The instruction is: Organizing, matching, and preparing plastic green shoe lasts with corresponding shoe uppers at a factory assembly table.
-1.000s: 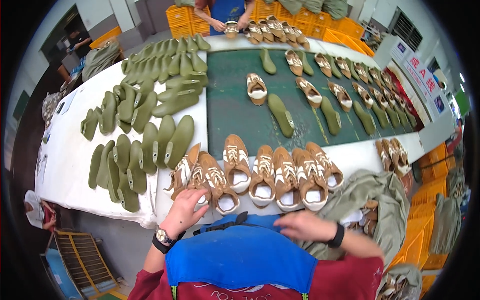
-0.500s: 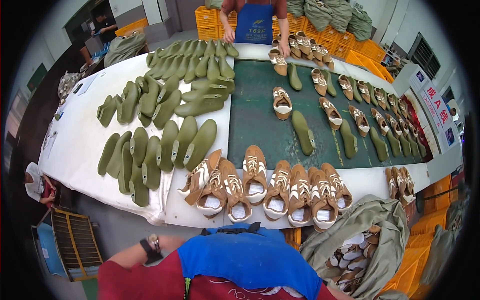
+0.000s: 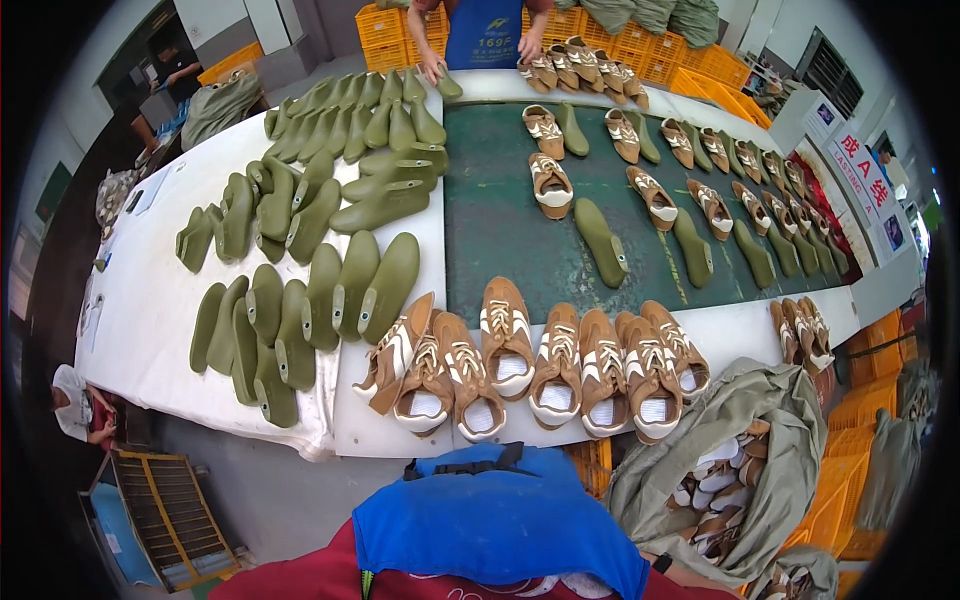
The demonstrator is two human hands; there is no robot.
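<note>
Neither of my hands shows; only my red sleeves (image 3: 290, 578) and blue apron (image 3: 490, 510) fill the bottom, with a sliver of bare arm (image 3: 690, 574) at lower right. In front of the apron a row of brown-and-white sneakers (image 3: 558, 365) stands along the near white table edge, heels toward me. To their left, green shoe lasts (image 3: 390, 285) lie in several groups on the white tabletop (image 3: 135, 330). On the dark green belt (image 3: 490, 250), sneakers and lasts stand in two rows, the nearest last (image 3: 600, 242) alone at the front left.
Across the table a co-worker's hand (image 3: 432, 66) touches a green last; the other hand (image 3: 530, 46) is near piled sneakers (image 3: 580, 68). An open sack (image 3: 765, 440) of shoes stands at near right, by orange crates (image 3: 850, 450). A wheeled rack (image 3: 165, 510) stands at lower left.
My left forearm with its dark wristband has left the view at lower left. The view has shifted slightly. The co-worker's hands have moved from a sneaker on the belt back toward the far edge.
</note>
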